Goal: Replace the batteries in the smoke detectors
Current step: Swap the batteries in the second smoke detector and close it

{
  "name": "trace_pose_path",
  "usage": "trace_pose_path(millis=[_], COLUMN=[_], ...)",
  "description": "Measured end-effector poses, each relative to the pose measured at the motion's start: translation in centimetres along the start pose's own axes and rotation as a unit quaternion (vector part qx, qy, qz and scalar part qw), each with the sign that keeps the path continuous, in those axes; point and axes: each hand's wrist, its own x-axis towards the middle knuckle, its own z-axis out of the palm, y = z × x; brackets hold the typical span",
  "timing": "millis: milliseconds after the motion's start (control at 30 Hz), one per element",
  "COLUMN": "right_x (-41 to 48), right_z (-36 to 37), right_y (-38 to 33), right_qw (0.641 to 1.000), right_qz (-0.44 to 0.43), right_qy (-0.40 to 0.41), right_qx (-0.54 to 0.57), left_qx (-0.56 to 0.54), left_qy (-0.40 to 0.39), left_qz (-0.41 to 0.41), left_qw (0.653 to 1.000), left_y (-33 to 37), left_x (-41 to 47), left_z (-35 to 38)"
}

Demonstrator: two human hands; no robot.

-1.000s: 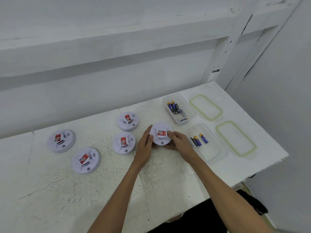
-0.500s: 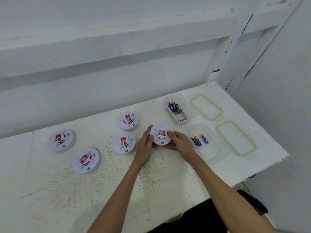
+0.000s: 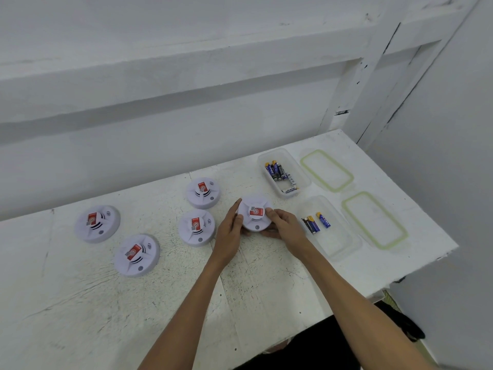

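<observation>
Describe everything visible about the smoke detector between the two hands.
The smoke detector is a round, white, plastic-looking disc with a raised centre bearing a red label and a grey button near its front edge. It lies face up over the white table, whether resting or lifted I cannot tell. The left hand holds its left rim, the right hand its right side, one fingertip on top.

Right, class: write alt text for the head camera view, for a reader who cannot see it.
The left hand and right hand hold a white smoke detector from either side at a white table. Four more detectors lie to its left; to its right stand two open tubs holding batteries, with two lids beside them.
</observation>
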Motion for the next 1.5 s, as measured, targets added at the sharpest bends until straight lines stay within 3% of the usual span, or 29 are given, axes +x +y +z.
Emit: trace_pose_path(millis=[433, 633, 900, 1000, 1200, 1500], right_x=[-0.3, -0.4, -0.9, -0.5, 0.7, 2.6], right_z=[0.1, 0.4, 3.2, 5.5, 12.2, 20.0], right_y=[-0.4, -1.0, -3.7, -5.1, -6.7, -6.5], right_qw=[1.0, 1.0, 1.0, 1.0, 0.991, 0.966], right_qz=[0.005, 0.017, -0.005, -0.02, -0.061, -0.084], right_qy=[0.006, 0.009, 0.022, -0.007, -0.105, -0.13], right_qx=[-0.015, -0.011, 0.007, 0.019, -0.059, -0.208], left_qx=[-0.009, -0.074, -0.136, -0.152, -0.136, -0.107], left_qy=[0.002, -0.002, 0.049, 0.087, 0.177, 0.241], left_qz=[-0.005, -0.031, -0.023, -0.023, -0.016, -0.045], left_qw=[1.0, 0.997, 0.989, 0.984, 0.975, 0.963], left_y=[0.3, 0.9, 3.1, 4.5, 5.6, 4.2], left_x=[-0.1, 0.3, 0.9, 1.2, 0.3, 0.1], left_z=[0.1, 0.0, -2.2, -4.6, -11.2, -18.7])
